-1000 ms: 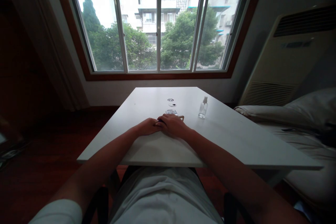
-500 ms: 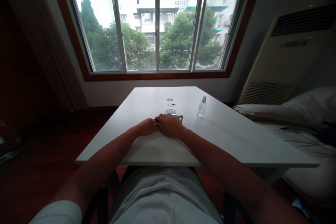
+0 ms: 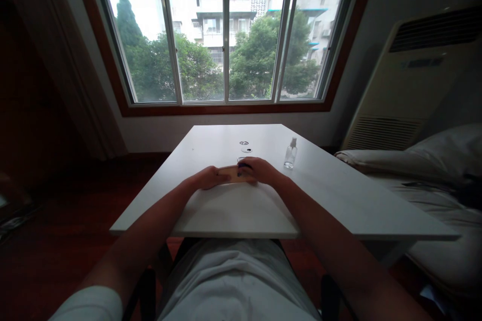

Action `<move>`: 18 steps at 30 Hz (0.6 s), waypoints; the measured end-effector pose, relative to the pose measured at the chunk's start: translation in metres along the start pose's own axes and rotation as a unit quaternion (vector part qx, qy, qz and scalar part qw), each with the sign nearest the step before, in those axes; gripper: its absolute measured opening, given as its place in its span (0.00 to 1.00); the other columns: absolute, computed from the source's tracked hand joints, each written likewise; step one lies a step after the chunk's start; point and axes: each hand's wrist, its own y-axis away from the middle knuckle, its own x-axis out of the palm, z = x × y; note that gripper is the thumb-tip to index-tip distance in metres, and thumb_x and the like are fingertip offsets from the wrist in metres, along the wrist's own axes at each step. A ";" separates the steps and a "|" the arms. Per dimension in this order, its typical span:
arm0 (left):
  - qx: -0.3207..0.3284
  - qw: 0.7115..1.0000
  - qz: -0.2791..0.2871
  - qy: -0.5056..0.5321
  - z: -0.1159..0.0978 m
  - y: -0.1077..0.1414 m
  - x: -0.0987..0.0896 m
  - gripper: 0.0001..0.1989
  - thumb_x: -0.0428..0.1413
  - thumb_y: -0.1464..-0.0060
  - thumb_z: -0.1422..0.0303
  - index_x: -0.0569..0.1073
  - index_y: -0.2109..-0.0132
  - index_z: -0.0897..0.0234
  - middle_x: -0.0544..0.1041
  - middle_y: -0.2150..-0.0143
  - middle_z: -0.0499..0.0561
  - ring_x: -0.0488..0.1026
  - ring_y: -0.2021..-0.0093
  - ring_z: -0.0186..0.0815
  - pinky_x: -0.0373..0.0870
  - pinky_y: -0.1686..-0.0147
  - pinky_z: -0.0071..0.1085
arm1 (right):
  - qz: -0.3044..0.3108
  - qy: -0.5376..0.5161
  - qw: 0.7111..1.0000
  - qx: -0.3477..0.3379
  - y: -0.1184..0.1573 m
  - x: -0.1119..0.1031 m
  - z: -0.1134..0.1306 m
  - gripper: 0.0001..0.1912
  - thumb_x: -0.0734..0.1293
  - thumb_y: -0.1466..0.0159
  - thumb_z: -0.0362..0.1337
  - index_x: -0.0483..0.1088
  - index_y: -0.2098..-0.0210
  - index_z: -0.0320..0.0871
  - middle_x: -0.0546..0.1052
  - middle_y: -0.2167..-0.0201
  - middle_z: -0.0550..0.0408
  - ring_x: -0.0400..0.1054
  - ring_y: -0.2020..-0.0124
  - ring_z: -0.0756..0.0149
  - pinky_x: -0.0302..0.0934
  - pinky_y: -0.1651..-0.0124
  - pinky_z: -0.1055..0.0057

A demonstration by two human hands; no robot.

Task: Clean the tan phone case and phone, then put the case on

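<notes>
A flat tan piece (image 3: 231, 174) is at the near part of the white table (image 3: 229, 215), its left end clasped by the left hand (image 3: 208, 178); whether it touches the tabletop cannot be told. The right hand (image 3: 261, 169) closes over a dark, indistinct object (image 3: 243, 165) against its right part, hiding much of both. Just beyond, a flat item (image 3: 240, 159) shows only a sliver, near two small discs with unreadable markings.

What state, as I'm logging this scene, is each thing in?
Case: held, tan side showing
Dark item: mostly hidden
Left hand: gripping case
Right hand: curled over dark item
Bottle: upright, top on
Air conditioner: on or off unclear
Window: open or shut unclear
</notes>
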 end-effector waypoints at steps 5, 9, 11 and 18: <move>-0.024 0.999 0.006 0.030 -0.001 0.002 -0.009 0.34 0.64 0.54 0.40 0.82 0.59 0.70 0.77 0.69 0.53 0.68 0.72 0.35 0.64 0.73 0.29 | -0.002 -0.112 0.989 0.096 0.005 -0.009 -0.025 0.12 0.70 0.35 0.42 0.80 0.56 0.44 0.83 0.58 0.53 0.75 0.58 0.58 0.65 0.53 0.67; -0.021 1.000 0.001 0.013 0.001 0.004 -0.006 0.34 0.63 0.54 0.39 0.82 0.60 0.68 0.78 0.68 0.54 0.70 0.72 0.36 0.64 0.73 0.29 | -0.028 -0.119 0.988 0.090 0.005 -0.003 -0.023 0.12 0.70 0.35 0.41 0.81 0.54 0.44 0.82 0.56 0.51 0.75 0.56 0.57 0.66 0.51 0.65; -0.015 1.000 -0.002 0.013 0.003 0.005 -0.004 0.34 0.62 0.54 0.39 0.82 0.60 0.68 0.78 0.68 0.54 0.70 0.72 0.37 0.63 0.73 0.29 | -0.038 -0.104 0.991 0.069 0.005 0.000 -0.020 0.12 0.69 0.34 0.40 0.81 0.53 0.45 0.82 0.55 0.51 0.75 0.55 0.57 0.66 0.50 0.65; -0.001 1.000 -0.008 -0.001 0.004 0.008 -0.004 0.33 0.62 0.53 0.39 0.82 0.59 0.69 0.77 0.69 0.54 0.69 0.71 0.37 0.62 0.73 0.30 | -0.049 -0.026 0.998 0.029 0.007 0.006 -0.007 0.14 0.66 0.30 0.38 0.79 0.49 0.45 0.80 0.56 0.49 0.74 0.57 0.60 0.65 0.52 0.67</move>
